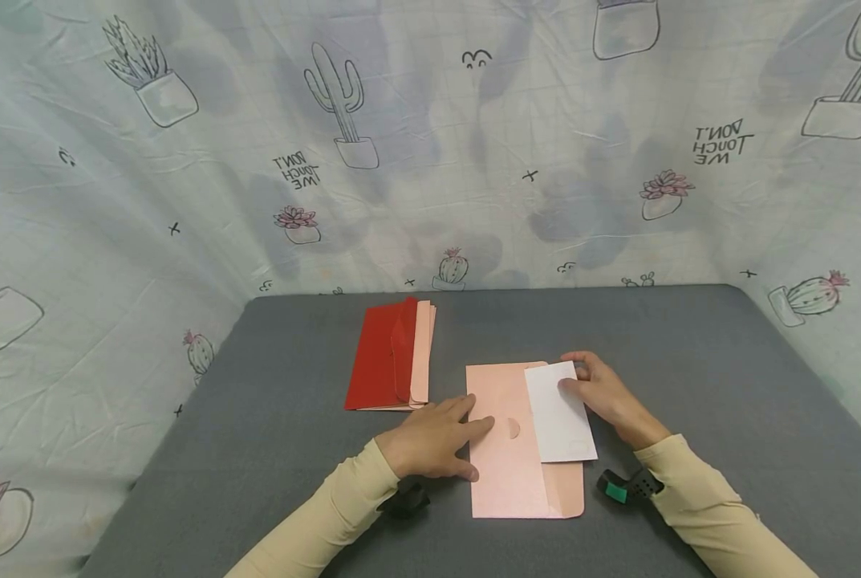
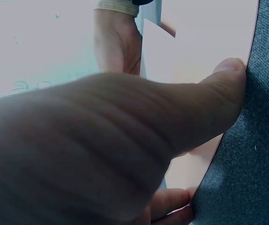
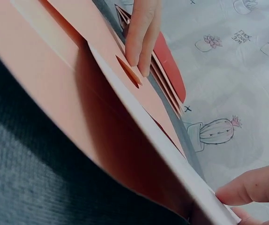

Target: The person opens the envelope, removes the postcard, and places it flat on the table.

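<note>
A pink envelope [image 1: 498,490] lies on the grey table with its flap [image 1: 567,491] unfolded to the right. My left hand [image 1: 437,440] rests on the envelope's left side, fingers spread; in the left wrist view its thumb [image 2: 228,68] lies along the near edge. A white card [image 1: 562,421] is pinched at its upper right by my right hand [image 1: 609,397], thumb on top. The card slants over the envelope's mouth and flap, raised off the flap in the right wrist view. Whether its left edge is inside the mouth, I cannot tell.
Left of the envelope, a red envelope [image 1: 375,357] lies on top of several pink envelopes [image 1: 421,353]. Dark wrist devices sit by both wrists, the right one with a green patch [image 1: 615,492]. A cactus-print curtain [image 1: 430,160] hangs behind the table [image 1: 278,361].
</note>
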A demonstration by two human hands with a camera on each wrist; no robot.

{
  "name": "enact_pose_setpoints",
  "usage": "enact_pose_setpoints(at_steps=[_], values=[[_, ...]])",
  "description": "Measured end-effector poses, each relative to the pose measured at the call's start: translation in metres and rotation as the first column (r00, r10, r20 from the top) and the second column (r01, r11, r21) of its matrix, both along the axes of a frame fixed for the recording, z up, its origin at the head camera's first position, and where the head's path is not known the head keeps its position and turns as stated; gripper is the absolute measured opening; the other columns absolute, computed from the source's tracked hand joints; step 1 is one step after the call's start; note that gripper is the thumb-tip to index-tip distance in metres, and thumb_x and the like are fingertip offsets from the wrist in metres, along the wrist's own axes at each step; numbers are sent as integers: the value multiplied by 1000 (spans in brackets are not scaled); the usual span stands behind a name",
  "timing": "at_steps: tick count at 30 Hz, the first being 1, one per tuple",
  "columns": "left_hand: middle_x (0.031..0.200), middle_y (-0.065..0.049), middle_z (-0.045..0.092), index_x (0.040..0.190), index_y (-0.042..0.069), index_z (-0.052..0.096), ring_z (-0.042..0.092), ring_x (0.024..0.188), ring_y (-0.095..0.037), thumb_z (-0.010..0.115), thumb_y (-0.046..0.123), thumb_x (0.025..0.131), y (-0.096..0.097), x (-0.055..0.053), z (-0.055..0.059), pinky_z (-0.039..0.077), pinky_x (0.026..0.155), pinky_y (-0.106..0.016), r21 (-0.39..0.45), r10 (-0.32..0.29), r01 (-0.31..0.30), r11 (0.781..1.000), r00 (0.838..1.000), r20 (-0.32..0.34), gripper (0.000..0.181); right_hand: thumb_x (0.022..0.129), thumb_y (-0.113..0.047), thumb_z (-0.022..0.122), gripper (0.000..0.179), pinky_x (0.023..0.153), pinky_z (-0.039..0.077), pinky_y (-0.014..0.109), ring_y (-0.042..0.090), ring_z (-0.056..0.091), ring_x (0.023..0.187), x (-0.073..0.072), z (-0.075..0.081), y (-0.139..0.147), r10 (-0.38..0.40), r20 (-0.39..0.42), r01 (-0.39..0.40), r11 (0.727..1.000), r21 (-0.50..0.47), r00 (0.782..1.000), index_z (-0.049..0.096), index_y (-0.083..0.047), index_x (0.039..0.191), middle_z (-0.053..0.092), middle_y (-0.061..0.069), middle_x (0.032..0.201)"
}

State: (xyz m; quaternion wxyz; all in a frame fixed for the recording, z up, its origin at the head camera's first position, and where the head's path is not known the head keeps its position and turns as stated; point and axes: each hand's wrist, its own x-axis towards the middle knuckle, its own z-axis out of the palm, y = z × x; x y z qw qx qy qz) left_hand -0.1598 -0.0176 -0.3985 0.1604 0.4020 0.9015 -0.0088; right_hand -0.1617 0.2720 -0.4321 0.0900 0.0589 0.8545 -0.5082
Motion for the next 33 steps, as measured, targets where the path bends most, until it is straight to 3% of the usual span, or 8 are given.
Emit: enact_pose_setpoints(at_steps=[5, 11, 18, 24, 33], values=[[163, -9, 37, 152, 32, 45, 38, 150, -26, 76, 47, 88, 0, 0, 0, 39, 117, -46, -2, -3, 3, 1000, 1000, 0, 73, 103, -17, 50, 58, 75, 51, 33, 23, 67, 91, 0, 0, 0, -2, 4, 2, 1000, -18, 1000, 26, 0, 153, 54, 34, 137], [163, -9, 37, 152, 32, 45, 38, 150, -25, 76, 47, 87, 1, 0, 0, 39, 118, -47, -4, 5, -5, 1000, 1000, 9, 74, 101, -18, 57, 67, 72, 54, 34, 21, 68, 87, 0, 0, -1, -3, 5, 3, 999, -34, 1000, 22, 2, 153, 54, 36, 136], [164, -8, 36, 153, 32, 45, 37, 150, -25, 77, 46, 87, 0, 0, 0, 38, 118, -48, 2, 7, -7, 1000, 1000, 17, 74, 103, -19, 50, 61, 79, 53, 37, 28, 67, 98, 0, 2, 1, 3, 13, -3, 1000, -3, 1000, 23, 1, 154, 48, 37, 142], [163, -8, 37, 152, 32, 45, 38, 150, -25, 77, 47, 87, 0, 0, 0, 39, 118, -47, -2, 2, -2, 1000, 1000, 7, 74, 103, -17, 48, 59, 76, 52, 35, 27, 67, 95, 0, 2, 2, -8, 18, 8, 1000, -22, 1000, 22, 3, 153, 51, 36, 139], [163, -8, 37, 152, 32, 45, 37, 150, -24, 77, 47, 87, 0, 0, -1, 39, 118, -45, -2, -4, 4, 1000, 1000, 3, 74, 106, -19, 40, 52, 96, 48, 52, 47, 54, 127, 1, 4, 3, -25, 28, 26, 1000, -4, 999, 28, 0, 152, 40, 37, 147]])
